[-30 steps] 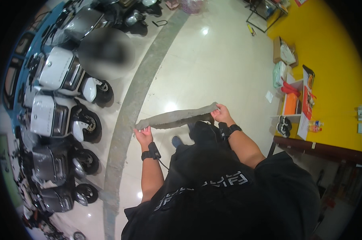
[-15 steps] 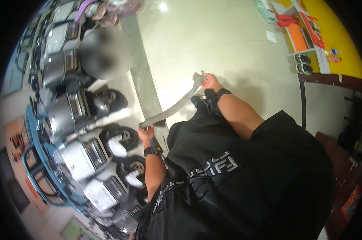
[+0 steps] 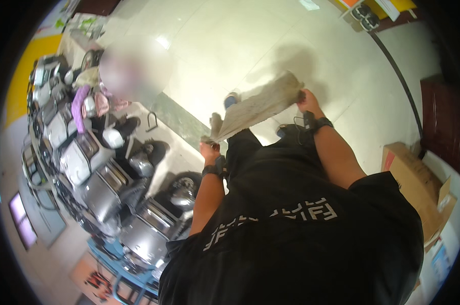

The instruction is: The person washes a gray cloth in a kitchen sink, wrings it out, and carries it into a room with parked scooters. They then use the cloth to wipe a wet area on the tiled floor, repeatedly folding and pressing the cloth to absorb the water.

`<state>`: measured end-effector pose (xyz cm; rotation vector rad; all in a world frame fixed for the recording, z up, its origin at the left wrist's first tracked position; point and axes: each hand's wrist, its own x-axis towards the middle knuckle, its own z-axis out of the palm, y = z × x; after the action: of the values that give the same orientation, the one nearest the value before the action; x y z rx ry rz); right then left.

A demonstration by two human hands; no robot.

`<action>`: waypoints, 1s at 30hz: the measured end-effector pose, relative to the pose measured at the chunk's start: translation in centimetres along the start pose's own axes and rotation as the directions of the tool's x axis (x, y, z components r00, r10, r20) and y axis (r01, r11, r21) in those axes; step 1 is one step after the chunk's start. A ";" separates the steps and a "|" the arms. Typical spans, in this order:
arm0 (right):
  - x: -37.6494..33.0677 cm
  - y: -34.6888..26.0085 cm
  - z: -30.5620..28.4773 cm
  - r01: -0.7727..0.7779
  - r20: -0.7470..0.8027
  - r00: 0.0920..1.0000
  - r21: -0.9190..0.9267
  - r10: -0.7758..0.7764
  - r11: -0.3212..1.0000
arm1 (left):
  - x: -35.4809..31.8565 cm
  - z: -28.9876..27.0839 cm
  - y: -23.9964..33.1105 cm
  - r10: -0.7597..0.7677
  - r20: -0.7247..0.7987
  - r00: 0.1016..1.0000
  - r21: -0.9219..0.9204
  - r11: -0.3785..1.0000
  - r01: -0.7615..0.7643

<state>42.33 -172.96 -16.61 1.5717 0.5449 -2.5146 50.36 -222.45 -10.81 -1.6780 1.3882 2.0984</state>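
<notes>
A greyish-beige cloth (image 3: pixel 263 105) is stretched between my two hands, slanting up to the right above the floor. My left hand (image 3: pixel 209 150) grips its lower left end, where a small bunched flap sticks up. My right hand (image 3: pixel 308 101) is closed on the far right corner. The cloth hangs fairly flat with a worn, uneven lower edge. Both wrists wear black bands. My shoes show beyond and under the cloth.
Several grey and white scooters (image 3: pixel 148 229) stand in a row on the left, one with a purple cover (image 3: pixel 79 107). A cardboard box (image 3: pixel 418 188) is at the right. Black-and-white shoes (image 3: pixel 365 17) sit on a shelf at the top right. A metal floor loop (image 3: pixel 151 121) stands near the scooters.
The cloth has gone from a narrow, sagging strip to a wider, spread-out sheet. Both hands have shifted to the right in view. My view has turned, bringing the cardboard box into sight.
</notes>
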 end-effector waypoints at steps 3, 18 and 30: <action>-4.9 2.0 1.4 0.533 0.397 0.846 -0.605 -0.357 0.592 | 4.9 5.5 5.2 0.009 0.045 0.999 0.169 0.985 -0.016; -16.7 21.0 3.1 0.274 -0.154 0.819 -0.741 -0.552 0.613 | 21.5 27.8 26.9 -0.161 0.596 0.787 0.708 0.567 -0.421; -22.2 45.5 -12.0 0.520 -0.682 0.731 0.572 0.015 0.635 | -2.6 36.3 1.6 -0.626 0.720 0.300 0.162 -0.269 -0.949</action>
<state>75.73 -212.59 -12.29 2.9109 -0.3352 -2.4762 24.48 -196.83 -8.93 0.8931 1.8857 0.4149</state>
